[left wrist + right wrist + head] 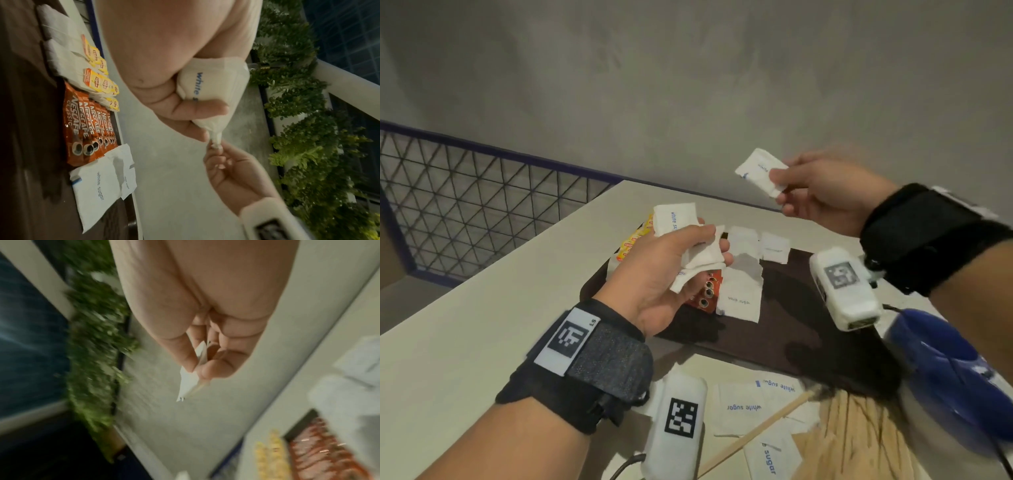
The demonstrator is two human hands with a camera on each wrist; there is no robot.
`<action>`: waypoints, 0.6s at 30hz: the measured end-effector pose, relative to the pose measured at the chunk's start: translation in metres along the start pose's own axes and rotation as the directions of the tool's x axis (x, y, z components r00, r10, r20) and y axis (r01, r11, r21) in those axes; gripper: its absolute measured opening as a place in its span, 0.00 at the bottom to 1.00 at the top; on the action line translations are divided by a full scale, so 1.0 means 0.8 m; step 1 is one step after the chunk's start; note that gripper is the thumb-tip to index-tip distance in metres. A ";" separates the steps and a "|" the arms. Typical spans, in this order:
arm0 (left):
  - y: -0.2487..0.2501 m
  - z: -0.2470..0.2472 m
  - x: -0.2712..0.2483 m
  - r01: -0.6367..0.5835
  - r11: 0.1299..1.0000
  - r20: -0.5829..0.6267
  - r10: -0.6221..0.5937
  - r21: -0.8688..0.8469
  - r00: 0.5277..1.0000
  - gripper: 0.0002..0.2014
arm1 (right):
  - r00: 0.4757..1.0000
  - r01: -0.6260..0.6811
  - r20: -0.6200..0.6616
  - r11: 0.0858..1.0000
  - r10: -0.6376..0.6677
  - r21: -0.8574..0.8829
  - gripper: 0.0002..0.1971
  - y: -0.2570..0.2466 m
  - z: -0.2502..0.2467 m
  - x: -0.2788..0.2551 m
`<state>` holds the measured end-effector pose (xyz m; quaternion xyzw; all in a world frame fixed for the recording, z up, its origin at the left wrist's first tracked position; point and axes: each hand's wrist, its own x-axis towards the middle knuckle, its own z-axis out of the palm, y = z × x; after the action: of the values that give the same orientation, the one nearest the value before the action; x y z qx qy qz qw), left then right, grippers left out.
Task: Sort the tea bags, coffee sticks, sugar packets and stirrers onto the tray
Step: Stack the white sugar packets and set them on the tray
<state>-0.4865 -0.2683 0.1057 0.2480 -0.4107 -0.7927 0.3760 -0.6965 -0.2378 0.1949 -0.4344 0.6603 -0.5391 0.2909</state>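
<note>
Both hands are hovering over the dark tray [784, 329] right now. The left hand [664, 274] is clutching a bunch of white sugar packets [674, 219], fingers curled tight around them. The right hand [825, 192] is pinching a single sugar packet [760, 171] between thumb and fingertips, up above the tray's far edge. On the tray, the coffee sticks [88, 126] are lying side by side, tea bags [100, 81] just beside them and a few sugar packets next to those. More packets and wooden stirrers [852, 431] are sitting on the table [482, 308] at the tray's near side.
</note>
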 end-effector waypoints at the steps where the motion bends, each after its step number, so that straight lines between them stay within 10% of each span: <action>1: 0.001 -0.002 -0.001 0.014 1.000 -0.002 -0.014 -0.026 1.000 0.10 | 0.999 -0.025 -0.027 0.992 0.022 -0.124 0.06 0.012 -0.002 0.013; 6: 0.004 -0.008 0.005 0.038 0.997 0.023 -0.036 -0.068 0.999 0.10 | 0.977 -0.186 -0.048 0.720 0.208 -0.668 0.10 0.089 -0.024 0.062; 18: -0.010 -0.009 0.049 0.163 0.985 0.035 -0.165 0.054 0.986 0.05 | 0.949 -0.275 -0.142 0.518 0.282 -0.810 0.07 0.127 -0.032 0.122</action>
<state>-0.5077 -0.2996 0.0919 0.2750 -0.4162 -0.8150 0.2949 -0.7888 -0.3083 0.1117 -0.4100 0.8938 -0.1152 0.1403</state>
